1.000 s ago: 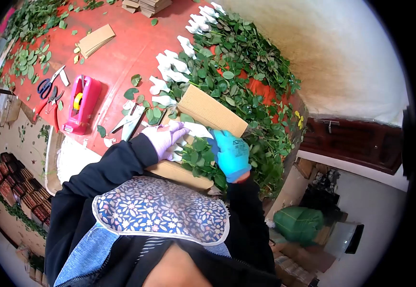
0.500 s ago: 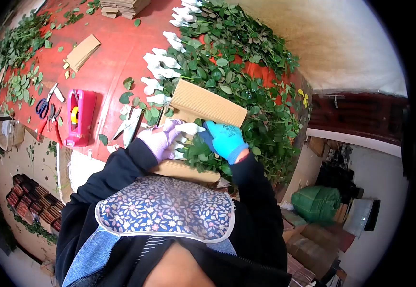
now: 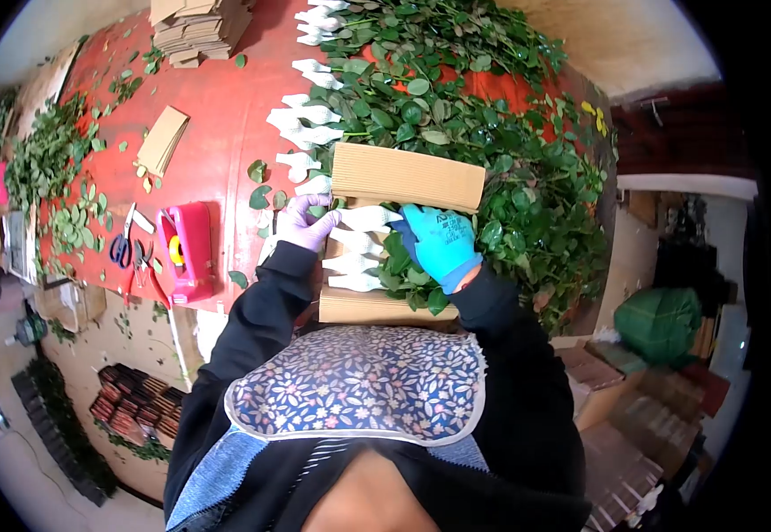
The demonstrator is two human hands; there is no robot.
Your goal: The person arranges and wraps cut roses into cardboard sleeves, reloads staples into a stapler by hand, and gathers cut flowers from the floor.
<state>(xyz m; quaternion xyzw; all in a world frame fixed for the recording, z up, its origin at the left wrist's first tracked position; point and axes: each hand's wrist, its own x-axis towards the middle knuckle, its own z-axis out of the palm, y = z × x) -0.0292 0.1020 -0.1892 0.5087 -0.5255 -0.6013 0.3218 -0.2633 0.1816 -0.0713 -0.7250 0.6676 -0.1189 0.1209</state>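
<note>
In front of me several roses, their heads in white foam net sleeves [image 3: 354, 264], lie side by side on a sheet of corrugated cardboard [image 3: 408, 177] with raised flaps. My left hand [image 3: 307, 223], in a lilac glove, pinches the tip of the uppermost sleeved rose head [image 3: 369, 218]. At that rose's neck, my right hand [image 3: 441, 244], in a blue glove with a dark palm, closes around the stem. Its fingertips are partly hidden by the leaves. Green rose leaves [image 3: 414, 282] spread below the right hand.
More sleeved roses [image 3: 310, 136] lie in a row beyond the cardboard. A pink tape dispenser [image 3: 188, 253], scissors [image 3: 126, 238] and red-handled pliers [image 3: 144, 266] lie left. Cardboard pieces [image 3: 197, 34] are stacked at the back; cut leaves [image 3: 75, 222] litter the red table.
My view has shifted, so the table sits further right. My left hand has drawn back from over the sleeved heads to the tip of the top one. My right hand stays at its stem.
</note>
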